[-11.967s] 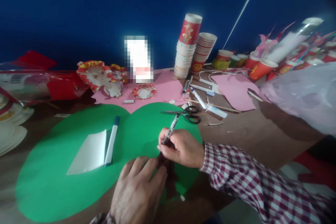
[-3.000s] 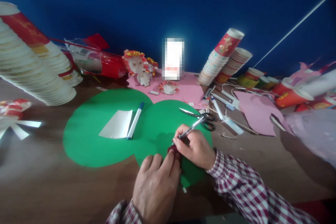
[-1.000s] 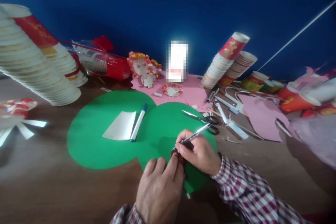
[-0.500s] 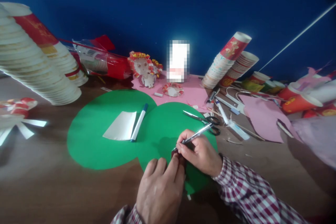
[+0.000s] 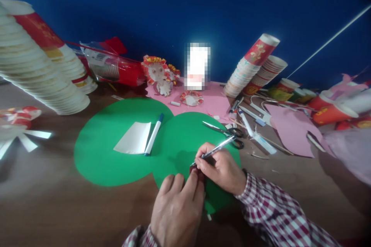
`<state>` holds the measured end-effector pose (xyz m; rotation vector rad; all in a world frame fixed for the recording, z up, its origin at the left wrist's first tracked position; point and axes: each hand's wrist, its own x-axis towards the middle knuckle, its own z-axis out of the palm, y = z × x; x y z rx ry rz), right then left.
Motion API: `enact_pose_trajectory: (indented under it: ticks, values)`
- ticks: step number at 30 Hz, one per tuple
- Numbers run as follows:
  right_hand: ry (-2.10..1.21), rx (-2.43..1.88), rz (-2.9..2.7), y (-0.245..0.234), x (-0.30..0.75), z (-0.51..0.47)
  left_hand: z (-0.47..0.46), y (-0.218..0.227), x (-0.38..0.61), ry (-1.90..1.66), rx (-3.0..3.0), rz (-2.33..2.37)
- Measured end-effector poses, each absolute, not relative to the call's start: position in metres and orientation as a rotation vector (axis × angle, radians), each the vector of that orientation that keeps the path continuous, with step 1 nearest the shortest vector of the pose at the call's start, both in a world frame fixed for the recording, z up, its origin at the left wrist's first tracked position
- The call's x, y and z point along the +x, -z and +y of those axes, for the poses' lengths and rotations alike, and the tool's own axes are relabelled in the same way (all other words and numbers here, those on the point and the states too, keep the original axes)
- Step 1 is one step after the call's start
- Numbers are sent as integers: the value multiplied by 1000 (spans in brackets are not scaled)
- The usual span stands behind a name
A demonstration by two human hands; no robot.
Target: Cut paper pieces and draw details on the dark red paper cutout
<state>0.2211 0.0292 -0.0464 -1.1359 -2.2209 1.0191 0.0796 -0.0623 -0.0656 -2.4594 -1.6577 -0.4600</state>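
Note:
My right hand (image 5: pixel 218 168) is closed in a writing grip round a slim pen (image 5: pixel 217 147). The pen's tip meets a small dark red piece (image 5: pixel 192 168), mostly covered by fingers. My left hand (image 5: pixel 178 208) bears down on that piece with its forefinger and the finger beside it, the others curled. Both hands rest over the right part of two joined green paper circles (image 5: pixel 116 170). On the green paper, up and left of my hands, lie a white paper piece (image 5: pixel 133 139) and a capped white marker with blue ends (image 5: pixel 153 135). Black-handled scissors (image 5: pixel 238 132) lie just beyond my right hand.
Tall stacks of paper cups (image 5: pixel 52 69) lean at the left, more cups (image 5: pixel 251 65) at the back right. Paper lion faces (image 5: pixel 158 71) stand on pink paper (image 5: pixel 214 102). Pens, a glue gun-like tool and pink scraps (image 5: pixel 290 131) clutter the right. A fringed cup (image 5: pixel 21 127) lies left.
Almost nothing differs. Both hands keep their places and the pen stays at the dark red piece; the view has shifted very slightly.

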Motion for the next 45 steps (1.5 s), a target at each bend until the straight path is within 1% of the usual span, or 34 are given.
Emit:
enact_pose_trajectory:
  ticks: [21,45]
  values:
    - [-1040,-1129,-2215,46,221,29,-62,65,80,420,-2483,-1672]
    - [-1047,-1131,-2214,46,221,29,-63,65,79,456,-2463,-1648]
